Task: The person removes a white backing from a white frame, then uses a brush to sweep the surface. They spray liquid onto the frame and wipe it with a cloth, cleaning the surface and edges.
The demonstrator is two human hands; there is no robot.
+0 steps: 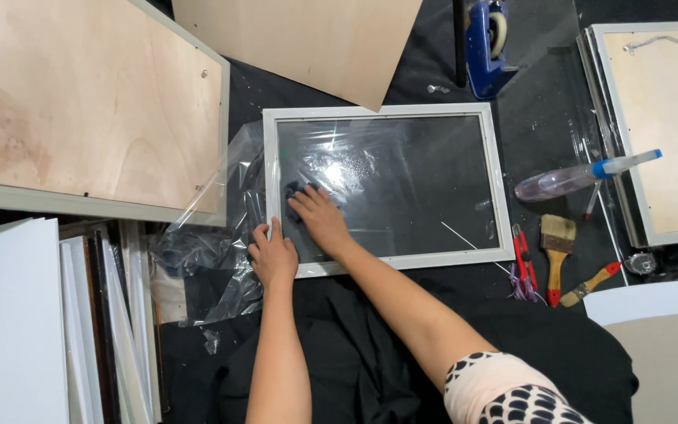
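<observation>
A white picture frame (497, 180) with a glass pane lies flat on a black cloth in front of me. My right hand (320, 217) presses a small dark blue cloth (293, 191) onto the glass near the frame's left side. My left hand (273, 257) rests on the frame's lower left corner, fingers curled over the edge. A crumpled clear plastic wrap (221, 235) lies just left of the frame, under my left hand.
Plywood-backed frames lie at the upper left (80, 102) and right (668, 126); a loose plywood sheet (308, 39) is above. A spray bottle (574, 179), paintbrush (557, 250), red pliers (523, 263), screwdriver (590, 283) and blue tape dispenser (486, 43) lie right. White boards (33, 330) stack at left.
</observation>
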